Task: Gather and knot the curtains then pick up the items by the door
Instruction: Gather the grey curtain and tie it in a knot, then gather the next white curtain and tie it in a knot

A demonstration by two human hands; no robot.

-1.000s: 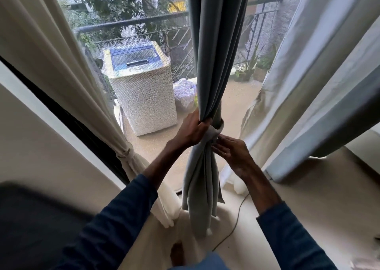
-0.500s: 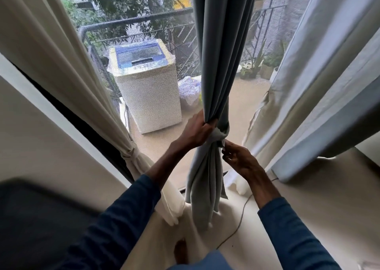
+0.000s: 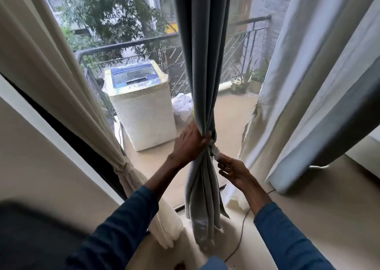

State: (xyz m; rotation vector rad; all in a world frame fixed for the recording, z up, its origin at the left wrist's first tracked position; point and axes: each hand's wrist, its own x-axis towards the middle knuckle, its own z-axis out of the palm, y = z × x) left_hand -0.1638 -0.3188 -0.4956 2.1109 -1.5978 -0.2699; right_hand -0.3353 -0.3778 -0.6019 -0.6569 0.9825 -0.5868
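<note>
Your left hand (image 3: pixel 190 141) grips the gathered grey curtain (image 3: pixel 202 64) at 12 o'clock; your right hand (image 3: pixel 231 170) pinches the tie end (image 3: pixel 216 156). Slacken either, and the half-made knot (image 3: pixel 213 145) may unravel.

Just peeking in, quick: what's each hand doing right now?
Left hand: grips the gathered grey curtain.
Right hand: pinches the knot's pale end.

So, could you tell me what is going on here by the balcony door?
A person is tying up the grey curtain in the middle of the doorway. The left hand grips the gathered fabric, while the right hand pinches the pale loose end at the knot. The cream curtain on the left is already tied back; the pale curtains on the right hang loose.
</note>
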